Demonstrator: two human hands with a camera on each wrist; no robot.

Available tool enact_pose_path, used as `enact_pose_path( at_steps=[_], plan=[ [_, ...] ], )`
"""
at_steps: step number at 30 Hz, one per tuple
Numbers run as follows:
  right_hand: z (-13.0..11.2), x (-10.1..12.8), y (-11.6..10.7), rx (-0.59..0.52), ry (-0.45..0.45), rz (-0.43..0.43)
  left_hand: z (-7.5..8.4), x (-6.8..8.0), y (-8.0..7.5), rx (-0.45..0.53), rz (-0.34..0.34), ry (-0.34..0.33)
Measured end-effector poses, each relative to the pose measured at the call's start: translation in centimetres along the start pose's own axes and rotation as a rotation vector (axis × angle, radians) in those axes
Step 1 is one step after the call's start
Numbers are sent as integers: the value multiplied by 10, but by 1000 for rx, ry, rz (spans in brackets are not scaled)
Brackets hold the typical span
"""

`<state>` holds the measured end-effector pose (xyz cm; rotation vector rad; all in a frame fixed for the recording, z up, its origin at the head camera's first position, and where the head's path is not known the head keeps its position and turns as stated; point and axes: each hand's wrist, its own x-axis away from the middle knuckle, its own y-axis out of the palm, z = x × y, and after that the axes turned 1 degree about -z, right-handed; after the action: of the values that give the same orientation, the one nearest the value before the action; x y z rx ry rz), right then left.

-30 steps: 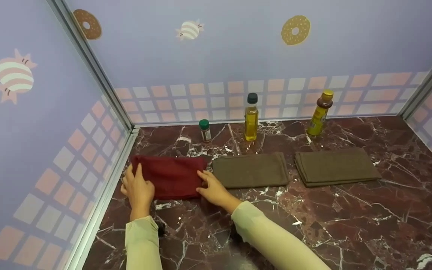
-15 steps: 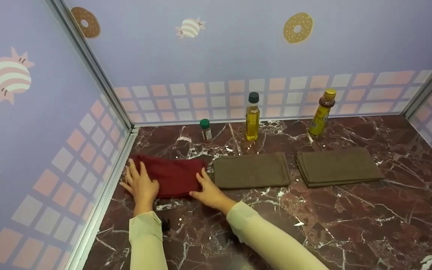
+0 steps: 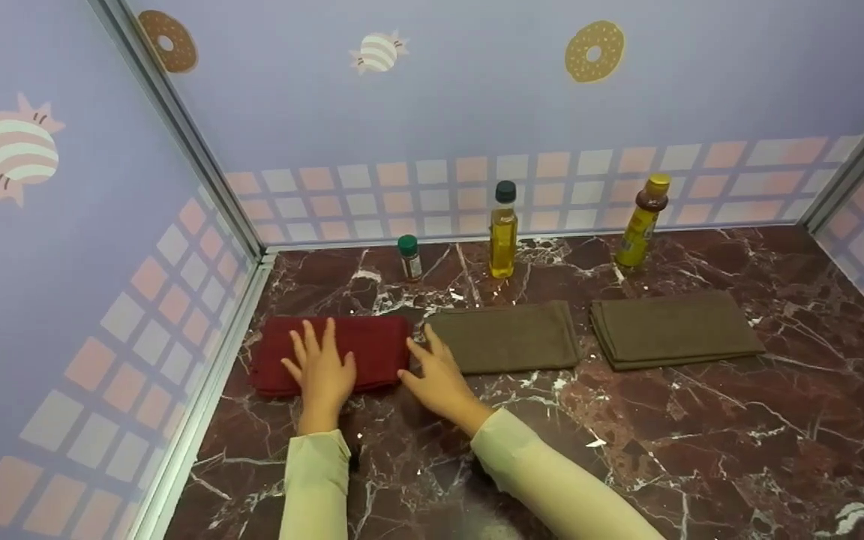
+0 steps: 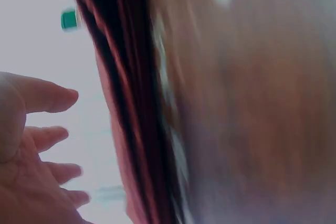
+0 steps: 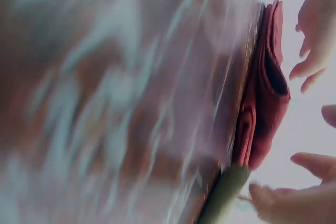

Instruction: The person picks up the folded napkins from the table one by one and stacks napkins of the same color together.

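Left hand (image 3: pixel 323 367) of mine lies flat on the folded red towel (image 3: pixel 372 349), fingers straight and spread, palm pressing the near edge of the cloth at lower left of the head view. Right hand (image 3: pixel 439 375) rests just past the towel's right end, fingers also straight and loose, tips reaching into the narrow gap where the red towel meets the first brown towel (image 3: pixel 503 337); I hold nothing with either hand. So the left hand is the one on the towel, and the right only flanks it. The red towel sits on the dark marbled counter (image 3: pixel 664 435), close to the left wall, with its long axis running left to right across the frame, in line with the brown one beside it. In the right wrist view the red towel (image 5: pixel 265 98) shows as a stack of folds seen edge-on, with an olive corner of the brown cloth just below it; the rest there is blurred, as is most of the left wrist view. Farther right lies a second brown towel (image 3: pixel 676 330), well apart from my hands. Behind the row, near the back wall, stand a small green-capped jar (image 3: pixel 409 259), an oil bottle (image 3: pixel 502 232) and a yellow-capped bottle (image 3: pixel 642 225).
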<state>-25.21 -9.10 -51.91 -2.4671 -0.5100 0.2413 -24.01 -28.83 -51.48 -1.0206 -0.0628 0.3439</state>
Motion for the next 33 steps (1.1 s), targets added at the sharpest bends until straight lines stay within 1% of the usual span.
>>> enact_pose_path(
  at_steps=[3,5,8,11,13,17,20,23,26,30,33],
  plan=[
    [8,0,-12,99,46,92,23,3,10,-12,3,60],
    [15,0,-22,173,91,142,39,5,17,-17,13,106],
    [28,0,-39,263,184,190,61,10,29,-24,31,177],
    [43,1,-58,322,271,213,81,14,40,-17,27,208],
    [52,3,-70,335,323,217,92,17,47,-11,5,197],
    [67,8,-89,351,408,215,107,20,60,-31,-44,121],
    [77,13,-98,325,478,197,113,22,68,-70,-74,59],
    [84,17,-105,273,537,175,116,22,75,-112,-92,18],
    [89,20,-112,246,552,174,119,21,79,-101,-106,-3],
    [93,23,-123,202,545,193,124,17,83,-28,-120,-19],
    [96,25,-132,138,552,196,127,15,86,22,-126,-26]
  ],
)
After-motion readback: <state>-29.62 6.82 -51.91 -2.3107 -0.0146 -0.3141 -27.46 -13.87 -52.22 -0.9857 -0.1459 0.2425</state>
